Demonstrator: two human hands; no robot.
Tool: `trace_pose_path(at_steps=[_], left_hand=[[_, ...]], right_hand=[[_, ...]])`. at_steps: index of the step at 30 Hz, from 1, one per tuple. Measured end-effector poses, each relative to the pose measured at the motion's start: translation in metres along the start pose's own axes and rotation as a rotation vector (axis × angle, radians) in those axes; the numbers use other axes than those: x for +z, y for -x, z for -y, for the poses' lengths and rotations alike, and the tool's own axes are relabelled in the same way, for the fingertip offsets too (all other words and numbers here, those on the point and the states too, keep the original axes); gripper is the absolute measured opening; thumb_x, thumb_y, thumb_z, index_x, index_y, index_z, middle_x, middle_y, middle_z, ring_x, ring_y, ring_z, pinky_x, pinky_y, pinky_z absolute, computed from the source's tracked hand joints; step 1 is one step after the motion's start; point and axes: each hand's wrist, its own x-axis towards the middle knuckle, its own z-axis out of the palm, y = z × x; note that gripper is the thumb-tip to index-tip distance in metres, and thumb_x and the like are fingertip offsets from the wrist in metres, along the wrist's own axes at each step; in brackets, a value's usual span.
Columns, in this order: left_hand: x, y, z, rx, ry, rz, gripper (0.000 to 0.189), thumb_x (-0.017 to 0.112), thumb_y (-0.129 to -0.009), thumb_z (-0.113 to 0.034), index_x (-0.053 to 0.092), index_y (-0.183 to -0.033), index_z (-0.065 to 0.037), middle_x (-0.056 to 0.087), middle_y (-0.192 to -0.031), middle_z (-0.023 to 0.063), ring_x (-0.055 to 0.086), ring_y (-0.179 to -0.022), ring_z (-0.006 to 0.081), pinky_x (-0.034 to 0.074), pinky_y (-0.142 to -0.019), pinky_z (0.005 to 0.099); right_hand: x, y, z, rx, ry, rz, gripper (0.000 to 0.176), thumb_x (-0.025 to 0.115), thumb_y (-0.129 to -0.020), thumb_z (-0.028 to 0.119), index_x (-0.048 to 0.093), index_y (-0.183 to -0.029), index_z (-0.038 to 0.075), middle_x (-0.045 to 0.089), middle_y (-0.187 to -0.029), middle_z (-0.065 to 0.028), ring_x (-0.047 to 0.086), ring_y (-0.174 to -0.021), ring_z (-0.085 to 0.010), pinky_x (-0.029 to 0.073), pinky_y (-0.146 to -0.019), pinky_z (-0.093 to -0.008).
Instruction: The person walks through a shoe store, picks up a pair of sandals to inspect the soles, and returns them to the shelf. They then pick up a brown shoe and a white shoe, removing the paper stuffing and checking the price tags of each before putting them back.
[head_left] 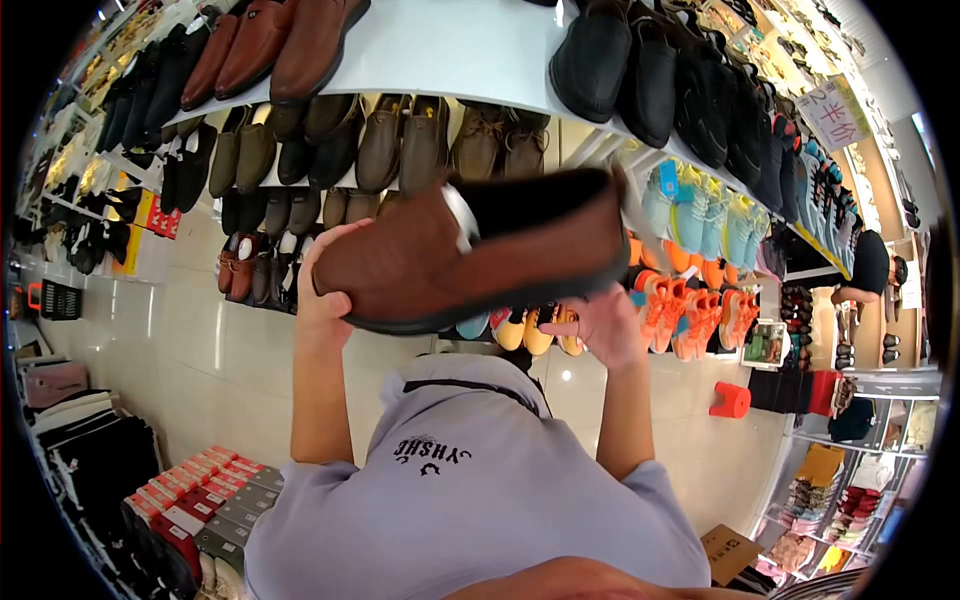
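Observation:
A brown slip-on shoe (400,262) with a dark sole and a white piece inside its opening is held up in front of my chest, its toe to the left. My left hand (325,290) grips the toe end, thumb on the near side by the sole. At the heel end my right hand (603,325) is under the sole with its fingers spread, slightly blurred; whether it touches the sole I cannot tell.
White shelves (450,60) ahead carry rows of brown and black shoes (590,60). Orange sneakers (695,310) stand lower right. A red stool (730,400) is on the floor at right, shoe boxes (205,500) at lower left.

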Motion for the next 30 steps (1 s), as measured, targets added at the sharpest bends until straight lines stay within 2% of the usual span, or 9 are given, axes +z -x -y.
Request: trace_pose_path(at_steps=[2,3,6,7,11,18,22,27,30], left_hand=[[-0.001,0.006,-0.005,-0.049,-0.093,0.060,0.086,0.086,-0.052,-0.028,0.046,-0.120,0.004,0.051,-0.124,0.0149,0.052,-0.112,0.0265,0.041,-0.097,0.0386],[0.008,0.005,-0.008,-0.008,-0.079,0.118,0.080,0.083,-0.057,-0.022,0.045,-0.122,0.003,0.050,-0.125,0.0162,0.052,-0.112,0.0275,0.042,-0.097,0.0394],[0.015,0.004,-0.018,0.116,-0.196,-0.003,0.086,0.080,-0.061,-0.027,0.037,-0.131,-0.003,0.046,-0.129,0.0173,0.051,-0.115,0.0321,0.043,-0.096,0.0439],[0.023,0.003,-0.021,0.130,-0.031,0.013,0.076,0.076,-0.066,-0.012,0.037,-0.131,0.001,0.047,-0.129,0.0181,0.051,-0.114,0.0258,0.041,-0.098,0.0382],[0.052,-0.010,-0.007,0.160,-0.058,-0.297,0.063,0.068,-0.079,-0.012,0.037,-0.132,0.000,0.051,-0.120,0.0118,0.049,-0.110,0.0194,0.038,-0.098,0.0317],[0.089,-0.018,0.014,0.151,-0.058,-0.216,0.066,0.065,-0.082,-0.013,0.030,-0.137,-0.002,0.048,-0.123,0.0119,0.049,-0.110,0.0182,0.040,-0.095,0.0301],[0.110,-0.004,0.039,0.047,0.174,-0.193,0.067,0.062,-0.085,-0.017,0.025,-0.139,-0.002,0.047,-0.126,0.0112,0.050,-0.111,0.0216,0.042,-0.093,0.0316],[0.124,0.017,0.064,-0.198,0.546,-0.129,0.043,0.054,-0.090,-0.028,0.045,-0.124,-0.003,0.057,-0.116,0.0104,0.055,-0.106,0.0222,0.044,-0.092,0.0353],[0.131,0.030,0.066,-0.120,0.422,-0.114,0.050,0.058,-0.088,-0.024,0.039,-0.129,-0.003,0.054,-0.120,0.0112,0.054,-0.108,0.0230,0.043,-0.093,0.0379]], right_hand=[[0.029,-0.009,0.012,-0.017,-0.142,-0.102,0.107,0.063,-0.071,0.063,0.009,-0.143,0.006,0.035,-0.138,-0.0185,0.040,-0.125,-0.0360,0.041,-0.098,-0.0469],[0.039,-0.007,0.019,-0.048,-0.009,0.158,0.107,0.065,-0.066,0.066,0.020,-0.141,0.003,0.037,-0.138,-0.0180,0.040,-0.126,-0.0310,0.034,-0.104,-0.0431],[0.030,-0.014,0.000,0.043,0.322,0.203,0.087,0.075,-0.064,0.051,0.046,-0.128,0.000,0.043,-0.134,-0.0161,0.044,-0.122,-0.0249,0.032,-0.103,-0.0347],[0.026,-0.012,-0.011,0.113,0.314,0.178,0.086,0.077,-0.064,0.044,0.043,-0.129,0.001,0.045,-0.131,-0.0136,0.046,-0.119,-0.0228,0.034,-0.101,-0.0337],[0.043,-0.006,-0.046,0.158,0.154,0.128,0.091,0.077,-0.064,0.038,0.034,-0.134,0.001,0.045,-0.130,-0.0131,0.045,-0.120,-0.0223,0.034,-0.101,-0.0330],[0.044,0.020,-0.047,0.004,0.110,-0.090,0.092,0.075,-0.063,0.044,0.035,-0.132,-0.001,0.047,-0.128,-0.0143,0.049,-0.117,-0.0227,0.039,-0.099,-0.0347],[0.071,0.042,-0.026,-0.006,-0.050,-0.150,0.061,0.048,-0.089,0.041,0.034,-0.135,0.003,0.047,-0.130,-0.0114,0.050,-0.116,-0.0206,0.041,-0.097,-0.0348],[0.072,0.063,-0.011,0.055,0.035,-0.194,0.067,0.050,-0.087,0.042,0.030,-0.137,0.001,0.045,-0.132,-0.0123,0.048,-0.118,-0.0202,0.041,-0.097,-0.0330],[0.059,0.081,-0.004,0.014,0.069,-0.112,0.071,0.058,-0.081,0.027,0.029,-0.138,-0.004,0.042,-0.134,-0.0155,0.046,-0.120,-0.0211,0.033,-0.102,-0.0301]])
